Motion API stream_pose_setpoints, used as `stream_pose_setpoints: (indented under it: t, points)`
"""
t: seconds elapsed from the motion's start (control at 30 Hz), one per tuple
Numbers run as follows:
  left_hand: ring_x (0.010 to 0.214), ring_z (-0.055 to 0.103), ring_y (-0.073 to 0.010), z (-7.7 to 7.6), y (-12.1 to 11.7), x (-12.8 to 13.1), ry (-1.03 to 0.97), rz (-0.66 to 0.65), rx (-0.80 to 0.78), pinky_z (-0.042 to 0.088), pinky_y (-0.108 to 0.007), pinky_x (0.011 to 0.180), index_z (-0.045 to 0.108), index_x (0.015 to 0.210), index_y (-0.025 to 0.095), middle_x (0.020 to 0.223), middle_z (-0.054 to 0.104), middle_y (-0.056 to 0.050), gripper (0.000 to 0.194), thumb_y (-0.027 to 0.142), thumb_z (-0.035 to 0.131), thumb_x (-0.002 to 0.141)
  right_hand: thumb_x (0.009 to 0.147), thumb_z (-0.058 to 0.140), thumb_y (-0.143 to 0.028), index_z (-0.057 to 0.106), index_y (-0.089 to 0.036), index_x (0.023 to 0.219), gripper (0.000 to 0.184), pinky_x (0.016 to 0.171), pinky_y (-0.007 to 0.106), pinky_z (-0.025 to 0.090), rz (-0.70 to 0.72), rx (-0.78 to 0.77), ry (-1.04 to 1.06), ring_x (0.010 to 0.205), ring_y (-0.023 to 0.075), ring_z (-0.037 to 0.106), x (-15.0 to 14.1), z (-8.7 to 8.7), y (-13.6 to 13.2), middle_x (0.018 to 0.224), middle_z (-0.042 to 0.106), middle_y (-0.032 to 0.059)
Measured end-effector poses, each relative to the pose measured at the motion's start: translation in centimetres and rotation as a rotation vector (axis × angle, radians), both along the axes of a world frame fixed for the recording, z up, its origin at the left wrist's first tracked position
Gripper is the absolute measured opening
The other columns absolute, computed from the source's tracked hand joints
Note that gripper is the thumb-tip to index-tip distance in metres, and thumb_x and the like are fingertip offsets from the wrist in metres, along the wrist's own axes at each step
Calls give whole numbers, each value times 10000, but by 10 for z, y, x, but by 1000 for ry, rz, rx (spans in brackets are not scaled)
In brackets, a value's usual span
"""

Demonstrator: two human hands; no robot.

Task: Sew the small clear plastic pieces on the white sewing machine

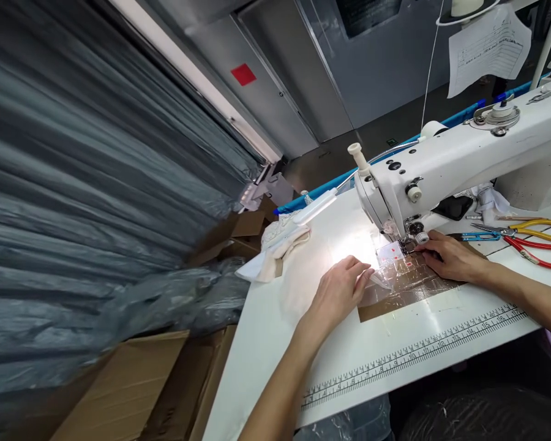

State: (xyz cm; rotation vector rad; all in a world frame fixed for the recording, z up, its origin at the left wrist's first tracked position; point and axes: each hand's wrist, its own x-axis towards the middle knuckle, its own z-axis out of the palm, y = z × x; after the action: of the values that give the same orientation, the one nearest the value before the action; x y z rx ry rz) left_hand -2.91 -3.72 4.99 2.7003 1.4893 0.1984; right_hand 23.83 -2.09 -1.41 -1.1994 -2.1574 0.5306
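Observation:
A white sewing machine [441, 162] stands on the table, its lamp lighting the area left of the needle. My left hand [337, 291] is closed, thumb and fingers pinching thin white fabric [381, 280] left of the presser foot [406, 247]. Beside the foot on the right is my right hand [454, 258], its fingers bent together at the needle area; what lies between them is hidden. Under both hands is a brown sheet with a shiny clear covering [422, 288], with small red marks near the needle.
Blue thread snips [475, 236], yellow-handled pliers [539, 226] and a red-handled tool [537, 252] lie on the right. Folded cream cloth [287, 248] sits at the table's left edge. A printed ruler [413, 356] runs along the front. Cardboard boxes [133, 380] stand on the left.

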Motion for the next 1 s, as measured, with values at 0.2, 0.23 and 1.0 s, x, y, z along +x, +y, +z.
stream_pose_setpoints:
  t: [0.2,0.23,1.0]
  points:
    - [974,663,-205,-26,39,5,-258,-181,-66,534,-354,834,571,1232,187,1105,687,-92,324,208,392,962,881,483,-166,724,-195,1071,308,749,291,511,-27,6,-25,793,175,631,0,2,-1,975,664,75]
    - [983,662,-207,-29,44,6,-269,-186,-97,536,-361,848,565,1236,186,1100,692,-91,331,198,420,939,883,488,-171,724,-198,1069,302,753,291,512,-30,4,-28,799,178,630,0,2,-1,968,665,72]
    - [468,503,-154,0,43,-11,148,96,-195,355,-268,454,548,661,195,569,549,-14,489,496,345,989,911,460,-184,700,-201,953,244,701,295,509,-7,-13,-3,796,185,613,-5,1,-1,972,621,93]
